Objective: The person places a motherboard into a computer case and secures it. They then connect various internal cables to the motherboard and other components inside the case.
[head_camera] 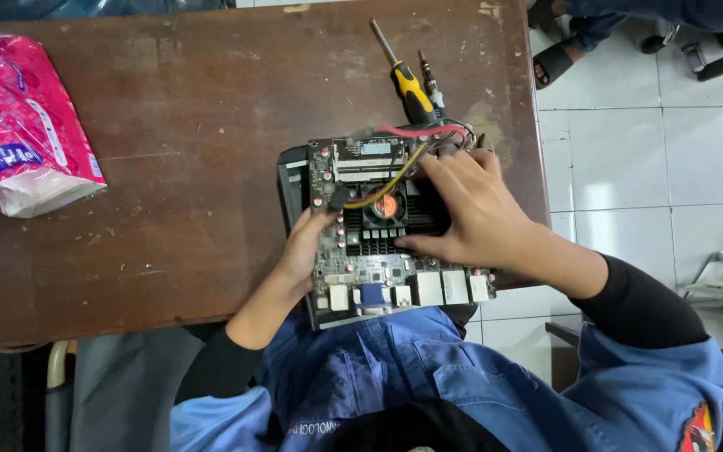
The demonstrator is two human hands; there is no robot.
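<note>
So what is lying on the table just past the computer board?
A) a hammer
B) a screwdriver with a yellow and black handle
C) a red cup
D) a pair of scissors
B: a screwdriver with a yellow and black handle lies on the brown table just beyond the circuit board that both hands are on.

blue work jacket over black long sleeves

the person wears a blue work jacket with short, wide sleeves, creased across the chest, with a line of pale lettering low on the front and a red and orange patch on the right sleeve. beneath it, snug black sleeves run down both forearms to the wrists. the left hand (301,251) and right hand (470,209) are bare, without gloves.
</note>
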